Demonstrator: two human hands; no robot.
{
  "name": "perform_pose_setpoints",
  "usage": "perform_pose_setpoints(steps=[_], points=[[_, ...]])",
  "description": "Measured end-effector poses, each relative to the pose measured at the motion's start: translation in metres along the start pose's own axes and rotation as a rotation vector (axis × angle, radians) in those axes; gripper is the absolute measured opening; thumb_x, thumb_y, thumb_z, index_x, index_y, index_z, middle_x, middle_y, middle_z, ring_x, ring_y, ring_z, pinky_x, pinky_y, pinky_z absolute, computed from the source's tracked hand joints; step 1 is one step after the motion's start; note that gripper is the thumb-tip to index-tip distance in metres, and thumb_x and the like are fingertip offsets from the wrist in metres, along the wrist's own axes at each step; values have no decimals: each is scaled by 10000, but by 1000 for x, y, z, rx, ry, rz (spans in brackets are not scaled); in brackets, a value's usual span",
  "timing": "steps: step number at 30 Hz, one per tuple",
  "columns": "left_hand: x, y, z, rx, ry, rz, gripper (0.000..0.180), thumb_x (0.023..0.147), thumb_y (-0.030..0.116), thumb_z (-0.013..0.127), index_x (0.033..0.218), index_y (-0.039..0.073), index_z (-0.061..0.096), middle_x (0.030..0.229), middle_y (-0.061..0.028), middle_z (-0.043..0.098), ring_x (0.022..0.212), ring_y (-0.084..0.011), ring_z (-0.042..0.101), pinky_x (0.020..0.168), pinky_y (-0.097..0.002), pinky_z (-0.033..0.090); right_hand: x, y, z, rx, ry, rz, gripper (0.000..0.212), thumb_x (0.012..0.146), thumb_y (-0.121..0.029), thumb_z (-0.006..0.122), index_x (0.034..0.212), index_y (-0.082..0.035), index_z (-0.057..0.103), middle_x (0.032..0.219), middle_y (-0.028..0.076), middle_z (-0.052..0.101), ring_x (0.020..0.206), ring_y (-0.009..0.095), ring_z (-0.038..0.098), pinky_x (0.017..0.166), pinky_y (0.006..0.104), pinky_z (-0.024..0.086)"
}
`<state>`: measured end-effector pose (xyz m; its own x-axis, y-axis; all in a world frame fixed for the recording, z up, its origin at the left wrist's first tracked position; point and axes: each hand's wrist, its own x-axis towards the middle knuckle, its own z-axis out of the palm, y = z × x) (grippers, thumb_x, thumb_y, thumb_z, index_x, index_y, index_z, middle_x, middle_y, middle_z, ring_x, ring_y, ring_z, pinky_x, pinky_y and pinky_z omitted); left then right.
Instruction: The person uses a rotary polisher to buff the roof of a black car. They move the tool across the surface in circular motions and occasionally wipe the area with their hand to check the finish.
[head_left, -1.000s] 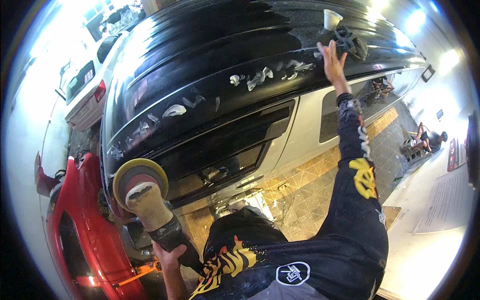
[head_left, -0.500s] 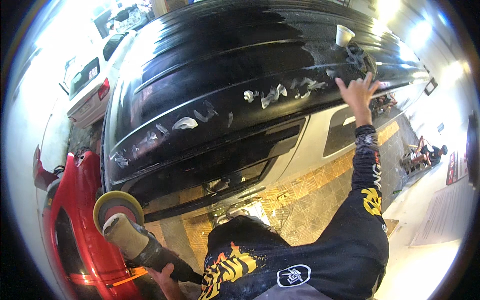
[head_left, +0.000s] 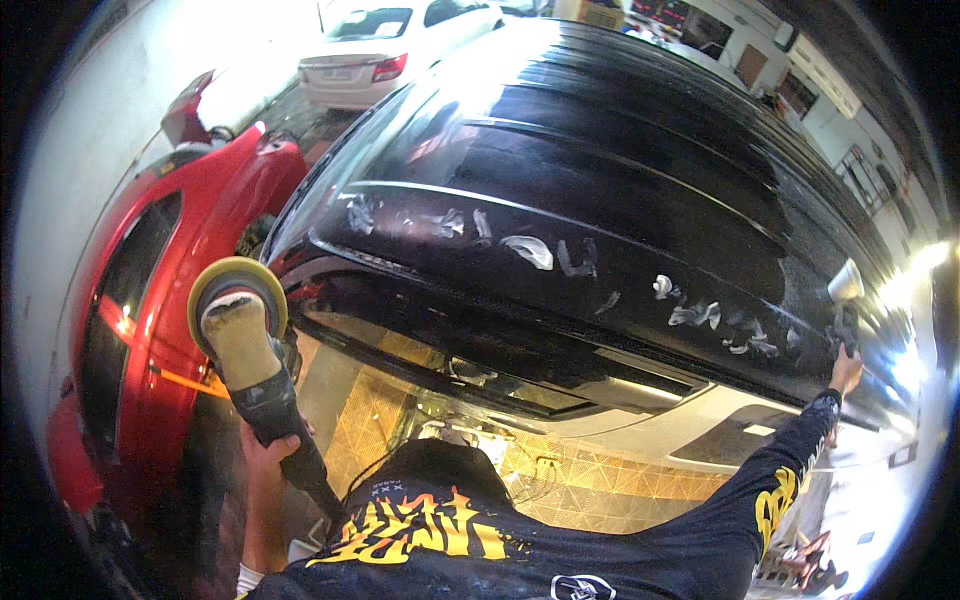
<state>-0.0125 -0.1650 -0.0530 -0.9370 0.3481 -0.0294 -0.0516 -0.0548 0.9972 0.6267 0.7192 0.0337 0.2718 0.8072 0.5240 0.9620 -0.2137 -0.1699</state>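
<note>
1. The left hand [head_left: 268, 455] is gripping the dark handle [head_left: 270, 408] of a polisher [head_left: 243, 355]; its fingers are clamping round that handle, the thumb showing and most of the others hiding behind it; the tool's rear end is merging with the black shirt [head_left: 560, 545].
2. The polisher is sitting at the left, near the corner of a black car roof [head_left: 600, 150]; its round pad [head_left: 198, 315] is showing a yellowish rim, and whether it is touching anything is impossible to tell; a pale, worn-looking cover is sheathing its head.
3. The right hand [head_left: 847, 373] is meeting a dark, crumpled cloth [head_left: 846, 325] by the roof's far right edge; its fingers are blurring into that dark material, so I cannot tell whether they are apart or closed.
4. A white cup [head_left: 846, 281] is tilting just beyond the cloth, glare washing out the surroundings.
5. White, creamy smears [head_left: 527, 252] are streaking the glossy, ridged roof.
</note>
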Motion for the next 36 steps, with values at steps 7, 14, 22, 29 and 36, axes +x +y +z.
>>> perform_pose_setpoints(steps=[7,14,22,29,36], points=[[-5,15,10,11,3,27,589,643,132,834,1168,-10,610,916,-155,719,782,-289,735,715,-421,616,-22,-22,19,-147,-94,74,555,1027,-516,478,1460,-177,558,1502,164,547,1384,397,501,1118,578,374],[-5,23,27,32,-41,-61,592,633,45,809,1193,4,619,936,-127,725,812,-272,733,761,-402,603,-100,-63,-41,630,546,115,706,945,-530,690,1382,19,613,1424,205,611,1284,355,600,1092,462,457],[20,28,73,-84,-452,-70,860,621,69,943,1379,-4,546,1226,-77,686,1118,-186,657,1005,-360,514,-575,-267,-202,1885,-599,-250,199,975,-235,648,916,-70,745,1116,160,703,1106,291,660,919,429,553],[32,43,165,24,-1085,198,939,657,206,970,1425,-20,480,1303,-98,643,1181,-176,600,1055,-369,475,-665,-265,-235,2070,-1568,-221,1144,712,-650,863,1538,-19,386,1567,167,437,1463,323,406,1209,473,319],[-13,68,234,415,-1536,338,1013,683,436,900,1447,15,387,1128,-289,672,1040,-439,680,920,-469,535,-634,-250,-284,2032,-1020,-436,1326,631,-884,696,1599,-75,286,1701,202,163,1571,394,161,1270,533,152]])
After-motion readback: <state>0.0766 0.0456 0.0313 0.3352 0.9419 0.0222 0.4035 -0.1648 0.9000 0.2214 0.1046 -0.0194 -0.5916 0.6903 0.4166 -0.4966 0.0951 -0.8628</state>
